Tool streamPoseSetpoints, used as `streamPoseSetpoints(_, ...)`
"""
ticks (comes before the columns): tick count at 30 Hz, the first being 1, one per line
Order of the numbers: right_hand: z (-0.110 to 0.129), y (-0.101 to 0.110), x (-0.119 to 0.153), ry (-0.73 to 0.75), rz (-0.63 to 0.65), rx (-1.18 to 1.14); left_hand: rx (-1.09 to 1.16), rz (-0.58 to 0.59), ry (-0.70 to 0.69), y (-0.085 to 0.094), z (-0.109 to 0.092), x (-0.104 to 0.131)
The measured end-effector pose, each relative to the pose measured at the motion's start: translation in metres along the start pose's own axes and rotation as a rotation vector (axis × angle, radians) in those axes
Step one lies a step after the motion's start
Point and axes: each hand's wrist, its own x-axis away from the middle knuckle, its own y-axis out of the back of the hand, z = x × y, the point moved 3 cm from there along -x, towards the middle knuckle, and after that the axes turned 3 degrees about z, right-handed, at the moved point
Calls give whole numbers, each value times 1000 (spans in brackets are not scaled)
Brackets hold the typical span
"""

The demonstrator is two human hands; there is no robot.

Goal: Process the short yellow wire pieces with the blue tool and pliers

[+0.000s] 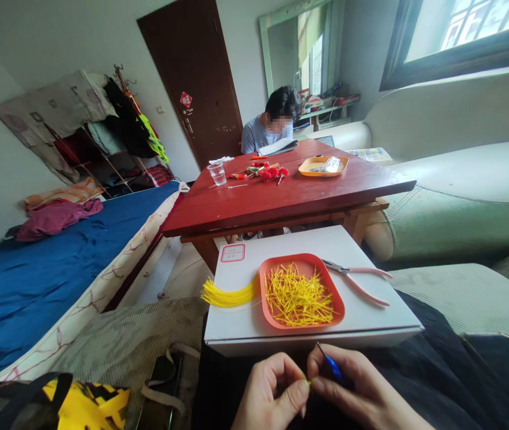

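Close pinch work, low in view

We found both hands together, in front of the white box (224,326) and over dark cloth (455,373). The left hand (277,389) was pinched, thumb to forefinger, around a tiny yellow bit (310,383); the right hand (351,377) met it there, fingertips closed in from the other side. A blue tool (333,365) sat gripped in the right hand, its dark tip raised clear of the bit. Whether the bit was looped, knotted or plain, we could not tell: too small.

On the box lay an orange tray (341,307) of short, crossed yellow strands (298,295). A longer bundle (228,294) ran out from its left side; pink-handled pliers (344,271) rested just beside it on the right.

Notes on handling, our judgement only. The steadiest way seemed to be letting the left pinch hold while the right fingers made the fine adjustments. Light pressure looked best, since so thin a piece would probably kink or slip. We thought the tool tip should point away from the left fingertips until needed. Working nearer the tray would have helped catch a dropped bit before the cloth's folds hid it.
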Motion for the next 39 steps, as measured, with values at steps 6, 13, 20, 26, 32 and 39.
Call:
streamPoseSetpoints(6,7,-1,0,-36,25,-30,-199,-91,-47,3,-4,4)
streamPoseSetpoints(13,6,-1,0,-71,7,21,-446,-181,-102,10,6,7)
streamPoseSetpoints(20,0,-4,-2,140,-62,303,-525,-326,-224,-3,-4,7)
streamPoseSetpoints(26,-2,-3,-2,228,-128,434,-371,-344,-174,-4,-2,4)
streamPoseSetpoints(32,-3,-2,3,405,-126,646,-68,-242,-62,-1,5,0)
streamPoseSetpoints(39,-6,-5,9,558,-87,845,-9,-266,-43,1,11,-2)
